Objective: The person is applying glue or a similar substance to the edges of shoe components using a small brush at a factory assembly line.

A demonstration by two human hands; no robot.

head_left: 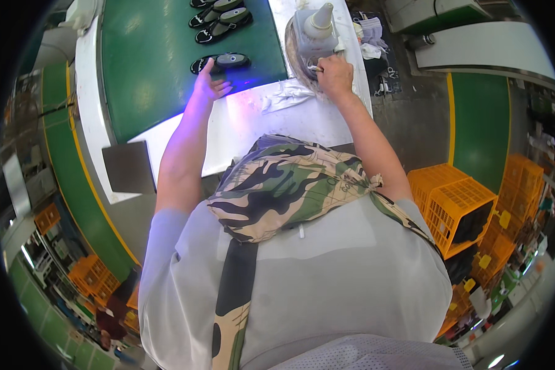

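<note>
My left hand (211, 85) is open, thumb raised and fingers spread, at the near side of a black shoe (203, 65) with a grey insole. It holds nothing; whether the thumb touches the shoe, I cannot tell. My right hand (337, 75) is closed on a slim brush-like tool (315, 68), mostly hidden by the fingers. That tool is over a round, stained dish (297, 61). In the dish stands a translucent bottle (313, 38) with a white cone-shaped nozzle. Farther along the green belt (148, 68) lie several more black shoes (224, 26).
A crumpled white cloth (288, 97) lies on the white table edge (246, 132) nearest me. A dark flat panel (128, 168) juts out at the left corner. Orange crates (453, 203) stand on the floor at my right. Blue-violet light falls on the belt's near end.
</note>
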